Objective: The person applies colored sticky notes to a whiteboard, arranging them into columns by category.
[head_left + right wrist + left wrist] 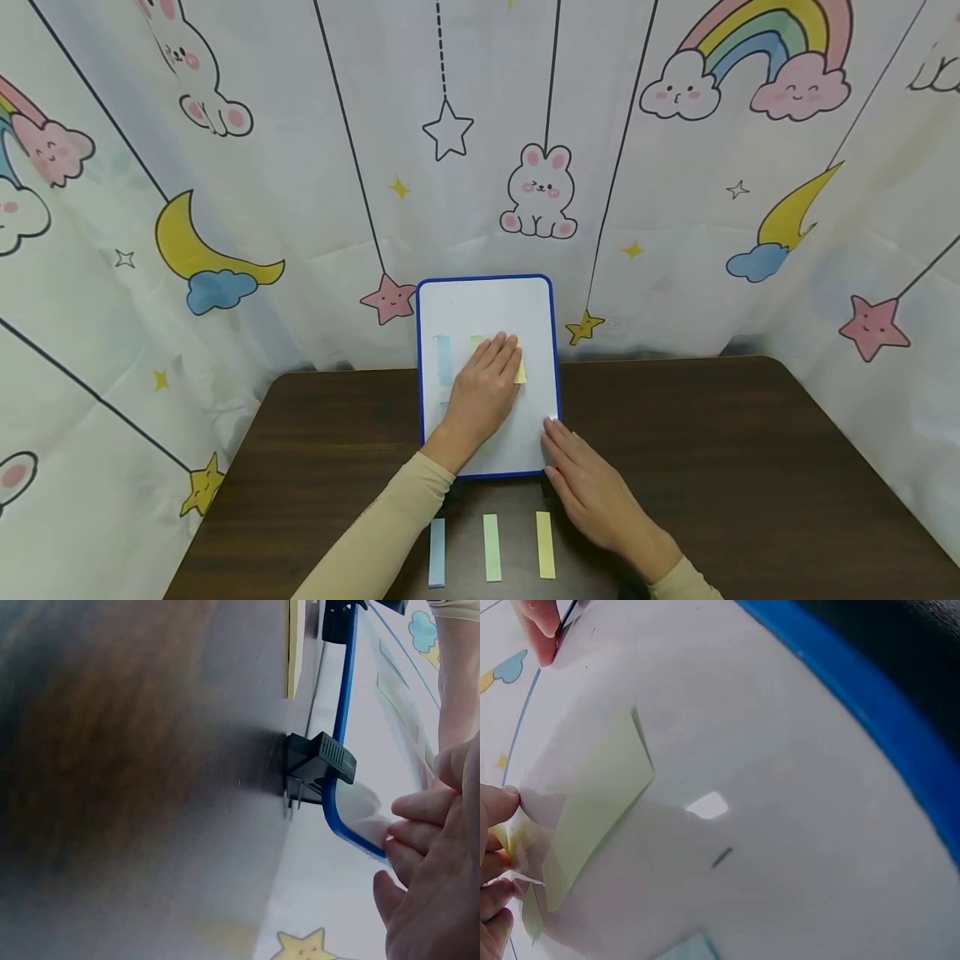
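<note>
A white board (487, 308) with a blue rim stands tilted on the dark table. My left hand (483, 392) lies on its face with straight fingers, over the yellow strip (521, 371) and partly over a green strip (476, 341). To the left a blue strip (445, 360) sticks to the board. The left wrist view shows a green strip (600, 814) lower on the board, its end lifted, and my left fingertips at the left edge. My right hand (600, 492) touches the board's lower right edge with extended fingers; in the right wrist view these fingers (416, 832) meet the corner.
On the table before the board lie a blue strip pad (437, 552), a green one (492, 547) and a yellow one (545, 546). Black clip-like feet (330, 759) hold the board's lower rim. A patterned curtain (300, 167) hangs behind and beside the table.
</note>
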Demonstrator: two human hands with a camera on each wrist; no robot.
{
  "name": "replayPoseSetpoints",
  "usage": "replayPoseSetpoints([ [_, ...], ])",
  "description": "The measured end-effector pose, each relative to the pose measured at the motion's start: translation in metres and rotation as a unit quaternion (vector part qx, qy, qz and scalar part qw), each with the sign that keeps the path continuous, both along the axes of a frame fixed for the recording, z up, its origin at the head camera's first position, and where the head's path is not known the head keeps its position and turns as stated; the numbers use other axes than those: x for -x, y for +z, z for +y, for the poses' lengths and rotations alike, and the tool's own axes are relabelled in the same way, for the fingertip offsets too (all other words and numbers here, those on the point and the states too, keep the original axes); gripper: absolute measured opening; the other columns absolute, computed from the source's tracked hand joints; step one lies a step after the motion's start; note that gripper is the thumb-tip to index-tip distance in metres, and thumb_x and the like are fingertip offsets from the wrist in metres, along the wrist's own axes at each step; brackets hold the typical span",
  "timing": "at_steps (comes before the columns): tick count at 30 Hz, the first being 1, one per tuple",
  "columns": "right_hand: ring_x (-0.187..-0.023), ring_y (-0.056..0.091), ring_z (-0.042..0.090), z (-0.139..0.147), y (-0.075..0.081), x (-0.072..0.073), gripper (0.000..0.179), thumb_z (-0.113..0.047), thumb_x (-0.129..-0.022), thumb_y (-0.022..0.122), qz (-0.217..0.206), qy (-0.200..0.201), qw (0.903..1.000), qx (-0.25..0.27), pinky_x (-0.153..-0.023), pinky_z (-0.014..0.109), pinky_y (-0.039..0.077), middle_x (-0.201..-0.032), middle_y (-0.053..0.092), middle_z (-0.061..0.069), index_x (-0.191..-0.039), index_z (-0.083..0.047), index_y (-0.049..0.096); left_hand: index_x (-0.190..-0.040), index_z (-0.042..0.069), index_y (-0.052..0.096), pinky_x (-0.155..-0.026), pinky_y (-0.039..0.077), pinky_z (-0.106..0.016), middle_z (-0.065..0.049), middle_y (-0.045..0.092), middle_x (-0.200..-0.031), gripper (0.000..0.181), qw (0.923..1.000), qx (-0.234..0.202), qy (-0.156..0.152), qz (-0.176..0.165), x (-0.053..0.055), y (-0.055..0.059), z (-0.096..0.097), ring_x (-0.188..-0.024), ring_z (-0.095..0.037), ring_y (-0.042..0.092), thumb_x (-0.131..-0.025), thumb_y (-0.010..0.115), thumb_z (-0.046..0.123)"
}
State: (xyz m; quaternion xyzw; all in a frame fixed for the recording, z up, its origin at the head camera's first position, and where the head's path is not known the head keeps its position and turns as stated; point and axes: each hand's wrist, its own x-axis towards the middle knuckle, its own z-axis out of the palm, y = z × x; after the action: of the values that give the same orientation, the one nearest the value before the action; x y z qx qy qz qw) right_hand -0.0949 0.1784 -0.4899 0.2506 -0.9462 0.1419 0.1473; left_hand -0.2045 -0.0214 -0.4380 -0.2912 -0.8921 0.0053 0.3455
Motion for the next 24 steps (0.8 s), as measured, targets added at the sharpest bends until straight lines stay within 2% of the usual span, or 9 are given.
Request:
replayPoseSetpoints([
  [8,-0.148,0.034,0.017,0.0003,-0.0020,-0.0004,0.052,-0.032,-0.100,0.052,-0.018,-0.006,0.9998,-0.008,-0.116,0.044,0.038,-0.160,0.034,0.000,-0.148,-0.012,0.043,-0.133,0.008,0.061,-0.117,0.038,-0.037,-0.007,0.056,-0.144,0.047,1.0000,0.002,-0.002,0.003,-0.0006,-0.0006,0.0000,-0.137,-0.022,0.051,-0.092,0.067,0.030],
  [10,-0.148,0.034,0.017,0.0003,-0.0021,-0.0005,0.052,-0.032,-0.100,0.052,-0.017,-0.004,0.9998,-0.006,-0.122,0.033,0.028,-0.160,0.034,0.000,-0.148,-0.012,0.044,-0.133,0.008,0.061,-0.117,0.038,-0.036,-0.007,0.056,-0.144,0.047,1.0000,0.003,-0.001,0.003,-0.0010,-0.0006,0.0000,-0.137,-0.022,0.050,-0.092,0.067,0.030],
  [14,-0.148,0.033,0.017,-0.0001,-0.0013,-0.0008,0.052,-0.033,-0.101,0.051,-0.021,-0.004,0.9997,-0.009,-0.122,0.033,0.028,-0.160,0.033,0.000,-0.148,-0.012,0.043,-0.132,0.008,0.061,-0.117,0.037,-0.036,-0.007,0.056,-0.143,0.046,1.0000,-0.001,-0.003,0.000,-0.0025,-0.0011,-0.0001,-0.137,-0.022,0.050,-0.092,0.067,0.030],
  [15,-0.148,0.033,0.018,-0.0002,-0.0011,-0.0008,0.052,-0.033,-0.101,0.051,-0.021,-0.004,0.9997,-0.010,-0.122,0.033,0.028,-0.160,0.033,0.001,-0.148,-0.011,0.043,-0.132,0.008,0.061,-0.117,0.037,-0.036,-0.007,0.056,-0.143,0.047,1.0000,-0.001,-0.003,-0.001,-0.0031,-0.0011,-0.0002,-0.137,-0.022,0.050,-0.092,0.068,0.031],
  [17,-0.148,0.034,0.017,-0.0004,-0.0009,-0.0011,0.053,-0.033,-0.100,0.052,-0.018,-0.007,0.9997,-0.015,-0.116,0.045,0.038,-0.160,0.033,0.000,-0.148,-0.012,0.044,-0.132,0.009,0.061,-0.117,0.038,-0.037,-0.007,0.056,-0.143,0.047,1.0000,-0.001,-0.004,-0.003,-0.0045,-0.0015,-0.0007,-0.137,-0.022,0.050,-0.092,0.068,0.032],
  [21,-0.146,0.036,0.018,-0.0004,-0.0017,-0.0012,0.053,-0.031,-0.099,0.055,-0.006,-0.008,0.9999,-0.014,-0.114,0.045,0.040,-0.159,0.036,0.001,-0.147,-0.012,0.045,-0.133,0.009,0.061,-0.117,0.038,-0.037,-0.007,0.056,-0.144,0.048,0.9999,0.001,-0.008,-0.009,-0.0075,-0.0032,-0.0019,-0.137,-0.022,0.050,-0.092,0.067,0.033],
  [24,-0.147,0.035,0.018,-0.0003,-0.0018,-0.0016,0.052,-0.031,-0.100,0.053,-0.015,-0.008,0.9998,-0.011,-0.113,0.044,0.040,-0.160,0.034,0.001,-0.148,-0.012,0.044,-0.133,0.010,0.061,-0.117,0.038,-0.037,-0.007,0.056,-0.143,0.046,0.9999,-0.001,-0.012,-0.012,-0.0091,-0.0054,-0.0026,-0.137,-0.022,0.050,-0.093,0.065,0.033],
])
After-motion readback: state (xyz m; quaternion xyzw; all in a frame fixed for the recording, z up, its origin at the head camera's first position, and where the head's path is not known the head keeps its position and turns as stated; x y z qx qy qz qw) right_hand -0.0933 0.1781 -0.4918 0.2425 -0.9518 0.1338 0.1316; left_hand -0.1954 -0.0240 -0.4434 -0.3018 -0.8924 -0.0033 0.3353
